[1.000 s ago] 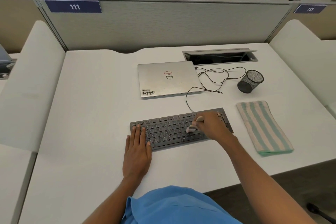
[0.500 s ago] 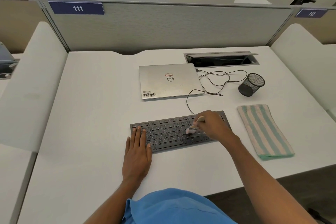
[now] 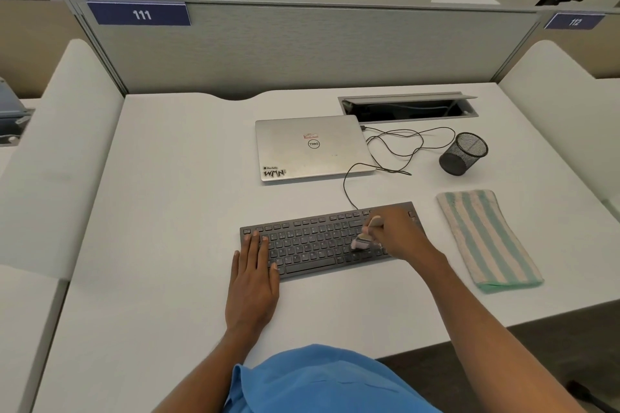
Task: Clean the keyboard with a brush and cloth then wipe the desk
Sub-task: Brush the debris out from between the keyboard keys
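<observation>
Brushing the keyboard point(image 3: 312, 238) on the desk point(image 3: 167, 211), our right hand point(image 3: 399, 233) grips the brush point(image 3: 364, 238) on the right-side keys. Our left hand point(image 3: 251, 282) lies flat, probably so it won't slide. The cloth point(image 3: 486, 238) waits nearby.

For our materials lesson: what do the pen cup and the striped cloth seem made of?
Pen cup: probably matte black metal mesh; its lattice is see-through.
Striped cloth: likely terry or microfibre; fuzzy, matte nap, soft folded edges.
</observation>
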`<state>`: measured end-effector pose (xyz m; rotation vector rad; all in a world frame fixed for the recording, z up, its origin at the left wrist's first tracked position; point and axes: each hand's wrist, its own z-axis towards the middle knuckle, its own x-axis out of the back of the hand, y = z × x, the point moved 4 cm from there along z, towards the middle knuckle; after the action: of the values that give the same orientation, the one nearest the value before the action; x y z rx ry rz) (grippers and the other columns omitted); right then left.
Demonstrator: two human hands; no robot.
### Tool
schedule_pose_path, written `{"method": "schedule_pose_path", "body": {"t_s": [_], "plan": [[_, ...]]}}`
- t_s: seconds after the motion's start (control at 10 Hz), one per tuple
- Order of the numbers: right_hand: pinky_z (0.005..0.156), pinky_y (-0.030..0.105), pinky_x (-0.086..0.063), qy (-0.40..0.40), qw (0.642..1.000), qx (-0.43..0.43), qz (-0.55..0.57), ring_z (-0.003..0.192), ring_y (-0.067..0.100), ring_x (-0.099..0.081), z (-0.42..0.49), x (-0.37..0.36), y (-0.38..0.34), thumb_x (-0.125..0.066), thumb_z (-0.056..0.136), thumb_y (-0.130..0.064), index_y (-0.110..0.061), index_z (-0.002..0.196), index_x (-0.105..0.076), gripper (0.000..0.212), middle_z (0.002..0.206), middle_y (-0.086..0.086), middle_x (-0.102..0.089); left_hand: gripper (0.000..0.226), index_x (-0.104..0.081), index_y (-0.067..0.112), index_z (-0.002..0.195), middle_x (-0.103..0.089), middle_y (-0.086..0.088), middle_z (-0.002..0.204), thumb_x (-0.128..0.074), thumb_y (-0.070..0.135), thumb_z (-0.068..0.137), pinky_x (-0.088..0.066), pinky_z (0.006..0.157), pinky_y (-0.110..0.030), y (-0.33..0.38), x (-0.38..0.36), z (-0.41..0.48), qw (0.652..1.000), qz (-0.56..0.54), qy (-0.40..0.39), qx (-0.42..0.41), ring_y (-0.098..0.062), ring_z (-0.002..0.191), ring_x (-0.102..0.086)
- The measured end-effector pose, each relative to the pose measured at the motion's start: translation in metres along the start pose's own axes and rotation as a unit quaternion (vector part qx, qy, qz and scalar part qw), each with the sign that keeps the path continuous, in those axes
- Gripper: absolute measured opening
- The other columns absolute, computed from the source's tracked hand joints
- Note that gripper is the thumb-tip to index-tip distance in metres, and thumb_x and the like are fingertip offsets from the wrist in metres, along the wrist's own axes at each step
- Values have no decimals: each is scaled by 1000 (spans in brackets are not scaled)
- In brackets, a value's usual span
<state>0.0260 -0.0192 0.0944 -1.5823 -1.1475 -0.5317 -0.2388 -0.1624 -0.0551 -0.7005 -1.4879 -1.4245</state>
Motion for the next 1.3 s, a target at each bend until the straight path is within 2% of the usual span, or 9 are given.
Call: {"method": "schedule_pose_path", "body": {"t_s": [0.1, 0.2, 0.3, 0.4, 0.5, 0.6, 0.9, 1.1, 1.3], "plan": [[56, 24, -49, -2, 1000, -13, -4, 68, 13, -66, -2, 0, 0, -61, 96, -8, -20, 65, -67, 33, 73, -2, -68, 63, -26, 13, 167, -16, -1, 177, -27, 33, 108, -15, 132, -47, 0, 0, 0, 1000, -2, 0, 2, -15, 164, -3], [48, 5, -38, 6, 1000, -11, 3, 63, 5, -56, -7, 9, -2, -56, 98, -4, -5, 93, -70, 15, 76, 1, -61, 63, -25, 13, 167, -15, -1, 177, -27, 34, 108, -15, 133, -47, 0, 0, 0, 1000, 1, -2, 2, -14, 164, -2], [48, 4, -38, 9, 1000, 10, 9, 58, -1, -56, -9, 10, -6, -57, 97, -2, -7, 88, -69, 16, 74, 0, -61, 63, -24, 14, 168, -14, -1, 177, -27, 34, 108, -14, 133, -47, 0, -1, 0, 1000, 2, -3, 1, -14, 164, -2], [57, 23, -50, 1, 1000, 12, -25, 63, 5, -61, -10, 0, -5, -63, 94, -8, -18, 68, -66, 28, 72, -2, -67, 64, -23, 14, 168, -13, 0, 177, -26, 35, 107, -14, 133, -46, 0, -1, -1, 1000, -2, -4, 1, -13, 164, -1], [57, 25, -56, 3, 1000, 15, -26, 64, 10, -62, -10, -4, -1, -58, 96, -3, -12, 73, -64, 26, 74, 3, -65, 64, -22, 14, 168, -13, 0, 177, -26, 34, 107, -14, 133, -46, -1, -1, -2, 1000, -2, -2, 0, -13, 164, -1], [47, 6, -45, 21, 1000, -14, 7, 52, -6, -60, -9, 0, 7, -47, 101, -4, -6, 99, -61, 14, 80, 4, -59, 63, -26, 13, 167, -15, -1, 177, -26, 34, 107, -15, 132, -47, -1, 0, -1, 1000, -1, 6, 0, -13, 164, -3], [50, 0, -36, -44, 998, 49, 14, 62, -6, -48, -14, -30, -39, -55, 99, -7, -2, 107, -70, 17, 89, 2, -62, 64, -27, 12, 167, -17, -2, 176, -26, 34, 107, -13, 132, -45, 1, 0, -1, 1000, 4, 6, -3, -14, 164, -3], [47, 8, -38, -37, 999, -13, 27, 60, -5, -54, -12, -17, -22, -55, 99, -3, -4, 96, -72, 18, 81, 1, -64, 63, -27, 12, 166, -18, -2, 176, -28, 33, 107, -16, 132, -47, 0, 1, 0, 1000, 4, 9, -1, -14, 164, -4], [67, 29, -63, 12, 992, -74, 102, 58, 3, -63, -9, 3, 13, -48, 100, -9, -8, 104, -63, 16, 81, 5, -61, 63, -26, 13, 167, -18, -2, 176, -28, 33, 107, -16, 132, -47, 0, 0, -1, 1000, 7, 8, -2, -14, 164, -4]]}}
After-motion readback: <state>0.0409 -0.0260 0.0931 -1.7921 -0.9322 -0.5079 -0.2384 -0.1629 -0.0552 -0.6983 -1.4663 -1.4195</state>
